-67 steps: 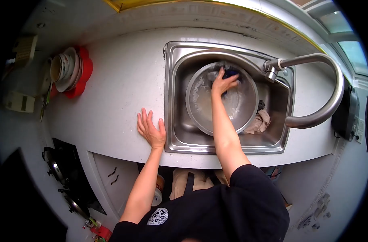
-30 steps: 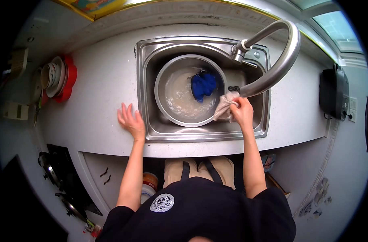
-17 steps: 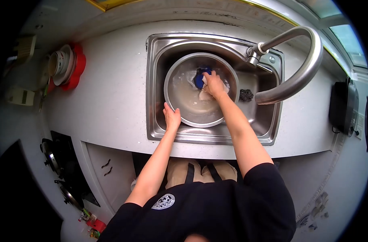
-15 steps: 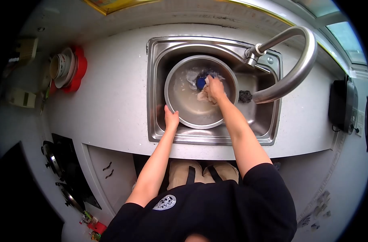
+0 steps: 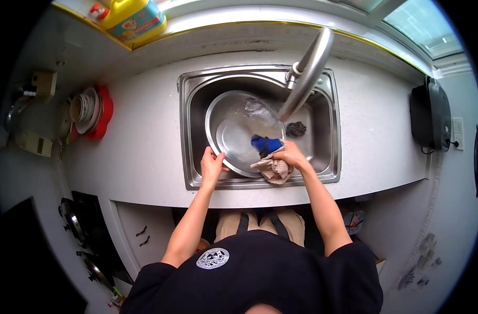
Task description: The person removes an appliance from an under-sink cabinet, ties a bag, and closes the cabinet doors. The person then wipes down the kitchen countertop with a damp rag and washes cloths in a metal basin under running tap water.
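From a distance I viewed the counter extending either side of the sink, where a gap separated basin and right wall. The faucet arched toward the basin's far-right edge. The left hand pinched the near-left rim; the right hand clutched beige cloth and blue cloth at the near-right rim. A dark scourer occupied the gap.

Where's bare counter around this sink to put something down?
The counter is bare left of the sink, up to the red tray, and right of it, up to the black appliance. The sink is crowded: basin, scrubber, left hand on the basin's rim, right hand holding beige cloth and blue item.
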{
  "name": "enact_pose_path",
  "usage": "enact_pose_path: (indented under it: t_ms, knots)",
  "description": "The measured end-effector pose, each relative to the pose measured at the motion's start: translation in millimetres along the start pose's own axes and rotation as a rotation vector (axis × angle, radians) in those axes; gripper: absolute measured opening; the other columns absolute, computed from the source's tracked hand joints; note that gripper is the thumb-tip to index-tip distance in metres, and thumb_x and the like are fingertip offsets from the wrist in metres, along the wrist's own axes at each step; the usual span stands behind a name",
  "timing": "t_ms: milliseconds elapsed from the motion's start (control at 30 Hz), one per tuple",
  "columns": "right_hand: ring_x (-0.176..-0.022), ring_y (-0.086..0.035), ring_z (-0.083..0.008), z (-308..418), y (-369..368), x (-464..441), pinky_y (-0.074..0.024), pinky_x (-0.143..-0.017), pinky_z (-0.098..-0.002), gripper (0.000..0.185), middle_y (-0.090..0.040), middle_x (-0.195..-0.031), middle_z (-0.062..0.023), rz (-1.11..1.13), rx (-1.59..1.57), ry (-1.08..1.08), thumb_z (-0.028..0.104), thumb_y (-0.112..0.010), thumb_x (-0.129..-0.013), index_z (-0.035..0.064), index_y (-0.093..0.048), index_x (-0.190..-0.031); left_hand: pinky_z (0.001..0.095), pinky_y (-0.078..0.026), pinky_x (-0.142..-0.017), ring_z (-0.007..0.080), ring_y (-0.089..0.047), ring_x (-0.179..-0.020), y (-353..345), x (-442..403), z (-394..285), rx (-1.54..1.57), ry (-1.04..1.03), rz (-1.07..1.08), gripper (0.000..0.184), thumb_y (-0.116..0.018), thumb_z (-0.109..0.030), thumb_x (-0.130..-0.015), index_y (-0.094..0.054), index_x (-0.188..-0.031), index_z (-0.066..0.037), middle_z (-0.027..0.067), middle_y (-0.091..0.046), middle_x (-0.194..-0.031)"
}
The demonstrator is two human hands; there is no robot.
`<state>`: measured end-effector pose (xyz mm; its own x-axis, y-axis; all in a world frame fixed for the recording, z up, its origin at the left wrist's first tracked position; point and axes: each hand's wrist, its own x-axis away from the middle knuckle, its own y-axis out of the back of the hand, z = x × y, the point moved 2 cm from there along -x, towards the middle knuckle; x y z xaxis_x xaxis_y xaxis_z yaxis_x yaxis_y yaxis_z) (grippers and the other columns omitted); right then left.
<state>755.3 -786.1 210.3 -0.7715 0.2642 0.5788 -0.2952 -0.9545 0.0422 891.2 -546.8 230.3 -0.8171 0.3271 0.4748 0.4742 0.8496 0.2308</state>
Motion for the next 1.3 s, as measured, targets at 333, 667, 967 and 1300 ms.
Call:
enact_pose_path:
  t_ms: [333, 667, 967, 1300]
  knots:
    - [-0.1, -0.061, -0.0285, 0.0, -3.2, -114.9, -0.0474, -0.086, -0.0362, 0.035, -0.064, -0.103, -0.0191, -0.013, 0.296, 0.113, 0.023, -0.071, -0.06, 0.0047, -0.069, -0.089, 0.0239, -0.042, -0.051, 0.0066, -0.049, -0.053, -38.5, 13.4, -26.9, -0.167, -0.168, -0.054, 0.015, -0.063, -0.014, -0.073, -0.057, -0.077, 0.0, 0.0005, -0.056, -0.061]
    - [-0.076, -0.063, -0.0161, 0.8, -9.4, -73.7, -0.0515, -0.07, -0.028, 0.021, -0.066, -0.086, -0.0075, 0.247, -0.82, 0.079, 0.006, -0.062, -0.07, 0.0012, -0.066, -0.09, 0.0222, -0.028, -0.045, 0.0031, -0.035, -0.052, -38.9, 7.7, -50.1, -0.211, -0.275, -0.077, 0.026, -0.065, -0.012, -0.079, -0.045, -0.063, -0.007, -0.0065, -0.042, -0.057]
    - [-0.072, -0.061, -0.0144, -25.0, 47.1, 16.1, -0.0495, -0.067, -0.027, 0.02, -0.066, -0.08, -0.0053, -0.041, -0.687, 0.222, 0.008, -0.062, -0.068, 0.0004, -0.067, -0.086, 0.0432, -0.034, -0.046, 0.037, -0.044, -0.045, -51.7, 38.5, -134.5, -0.801, -0.631, -0.418, 0.032, -0.059, -0.018, -0.08, -0.04, -0.058, -0.004, 0.0153, -0.044, -0.049]
    - [-0.068, -0.06, -0.0147, -67.8, 127.0, 49.4, -0.0474, -0.063, -0.0271, 0.017, -0.065, -0.077, -0.0072, -0.355, -0.518, 0.079, 0.004, -0.067, -0.066, -0.0025, -0.065, -0.082, 0.0385, -0.037, -0.057, 0.0309, -0.039, -0.045, -39.3, 70.4, -169.4, -1.002, -1.108, -0.483, 0.028, -0.059, -0.008, -0.076, -0.04, -0.056, -0.006, 0.0092, -0.042, -0.046]
